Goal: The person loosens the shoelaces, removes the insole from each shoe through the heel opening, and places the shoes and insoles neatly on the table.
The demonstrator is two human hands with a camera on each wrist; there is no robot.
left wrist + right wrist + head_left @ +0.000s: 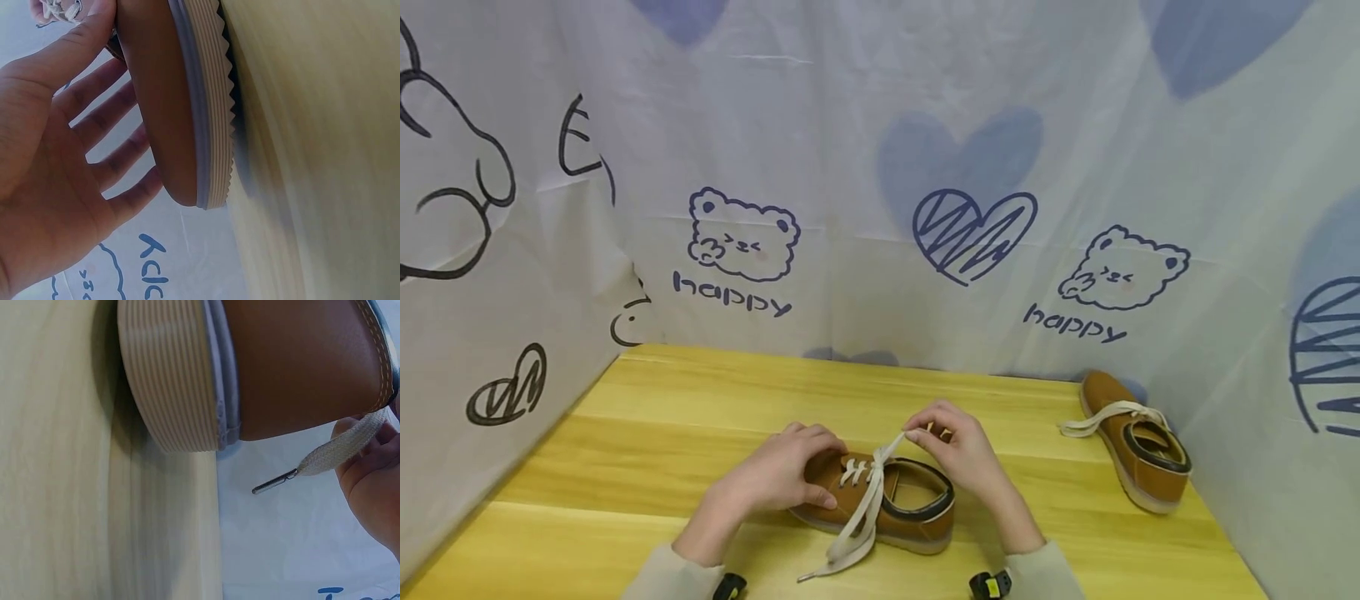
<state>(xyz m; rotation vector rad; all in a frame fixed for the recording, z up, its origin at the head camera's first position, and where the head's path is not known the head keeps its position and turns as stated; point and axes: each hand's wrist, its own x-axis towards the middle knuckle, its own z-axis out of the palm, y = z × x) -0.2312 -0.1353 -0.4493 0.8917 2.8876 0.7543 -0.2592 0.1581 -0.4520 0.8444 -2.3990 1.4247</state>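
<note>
A brown lace-up shoe (917, 529) rests on the table, toe to the left, its dark-edged opening to the right. Around its toe my left hand (782, 471) holds on, thumb on the near side and fingers on the far side. My right hand (962, 450) pinches one strand of the cream shoelace (868, 508) above the opening, drawn up from the crossing at the tongue. The rest of the lace hangs over the near side, its tip by the sole. In the right wrist view, a metal-tipped lace end (331, 453) hangs below the right hand (375, 487).
Another brown shoe (1138, 454) with a tied cream lace stands at the right edge of the wooden table (700, 417). White printed cloth (850, 167) closes off the back and both sides.
</note>
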